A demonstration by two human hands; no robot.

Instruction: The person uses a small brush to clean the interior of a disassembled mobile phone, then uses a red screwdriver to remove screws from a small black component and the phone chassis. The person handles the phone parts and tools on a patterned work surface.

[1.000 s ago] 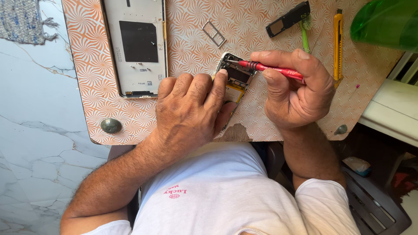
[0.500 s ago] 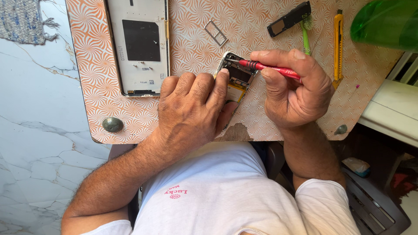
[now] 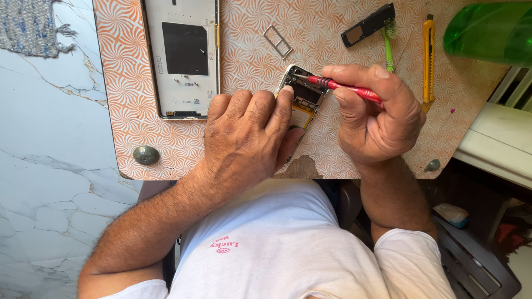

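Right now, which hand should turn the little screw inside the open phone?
The right hand, probably. It already holds the red screwdriver with its tip at the top of the opened phone. The left hand lies over the phone, pinning it on the orange patterned board.

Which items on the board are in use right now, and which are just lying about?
In use:
opened phone, steadied by the left hand
red screwdriver, in the right hand, tip at the phone's top

Lying about:
back cover
SIM tray
black speaker module
green brush
yellow utility knife
green bottle
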